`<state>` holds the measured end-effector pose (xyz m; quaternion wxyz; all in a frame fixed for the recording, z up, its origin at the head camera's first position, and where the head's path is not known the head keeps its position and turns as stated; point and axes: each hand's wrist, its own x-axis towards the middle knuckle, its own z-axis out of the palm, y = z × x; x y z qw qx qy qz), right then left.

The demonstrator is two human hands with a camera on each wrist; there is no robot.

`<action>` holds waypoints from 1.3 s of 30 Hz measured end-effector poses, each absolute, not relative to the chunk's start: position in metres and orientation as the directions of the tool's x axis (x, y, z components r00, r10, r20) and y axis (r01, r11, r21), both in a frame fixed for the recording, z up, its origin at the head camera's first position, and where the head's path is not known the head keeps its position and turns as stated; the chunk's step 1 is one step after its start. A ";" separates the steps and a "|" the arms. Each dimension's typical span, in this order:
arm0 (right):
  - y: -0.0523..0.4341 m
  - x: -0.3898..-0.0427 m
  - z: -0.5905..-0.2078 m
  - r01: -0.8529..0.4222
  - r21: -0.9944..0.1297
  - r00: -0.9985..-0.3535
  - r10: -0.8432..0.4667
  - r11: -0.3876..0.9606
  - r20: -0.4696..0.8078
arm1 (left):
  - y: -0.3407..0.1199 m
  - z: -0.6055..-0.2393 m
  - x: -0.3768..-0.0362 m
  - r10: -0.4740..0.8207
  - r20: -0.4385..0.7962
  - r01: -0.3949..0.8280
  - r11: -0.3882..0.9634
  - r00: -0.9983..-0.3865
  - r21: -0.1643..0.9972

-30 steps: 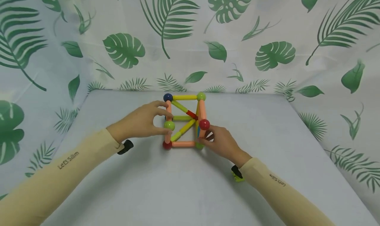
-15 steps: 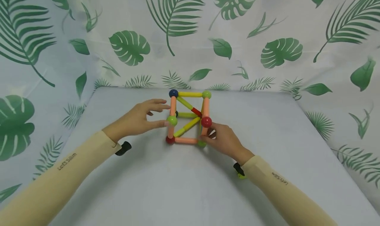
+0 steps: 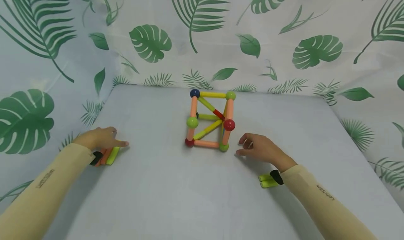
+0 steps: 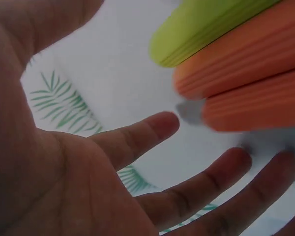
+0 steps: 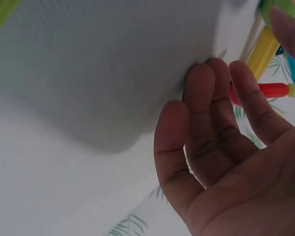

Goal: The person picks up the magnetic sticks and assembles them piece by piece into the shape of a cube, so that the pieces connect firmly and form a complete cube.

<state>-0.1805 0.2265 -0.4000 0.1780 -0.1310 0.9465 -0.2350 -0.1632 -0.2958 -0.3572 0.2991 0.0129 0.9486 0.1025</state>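
Note:
A frame of magnetic rods and balls (image 3: 206, 144) stands on the table in the head view, with salmon, yellow and lime rods joined by coloured balls. My left hand (image 3: 100, 138) is over a row of orange and lime rods (image 3: 113, 156) at the left. In the left wrist view its fingers (image 4: 137, 135) are spread beside the orange rods (image 4: 246, 54) and the lime rod (image 4: 201, 29), with nothing held. My right hand (image 3: 262, 149) is just right of the frame, fingers loosely bent and empty in the right wrist view.
Two lime rods (image 3: 267, 181) lie near the right wrist, partly covered by the black wrist camera (image 3: 276, 177). A white cloth with green leaves (image 3: 202, 40) rises behind the table (image 3: 176, 198) and along its sides.
My left hand has moved away from the frame, left to the row of rods. My right hand has let go of the frame and drawn back to the right. The head view has shifted.

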 end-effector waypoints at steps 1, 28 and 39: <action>0.227 -0.181 -0.400 -0.162 -0.493 -0.900 -0.333 0.855 -0.282 | -0.298 -0.360 -0.162 0.079 -0.590 -0.078 0.969 -0.804 0.236; 0.224 -0.170 -0.388 -0.203 -0.443 -0.881 -0.361 0.873 -0.307 | -0.115 -0.389 -0.102 0.397 -0.269 0.287 0.885 -0.878 0.368; 0.187 -0.125 -0.374 -0.492 -0.201 -0.805 -0.531 0.847 -0.263 | -0.120 -0.312 -0.156 0.424 0.242 0.487 0.725 -0.873 0.487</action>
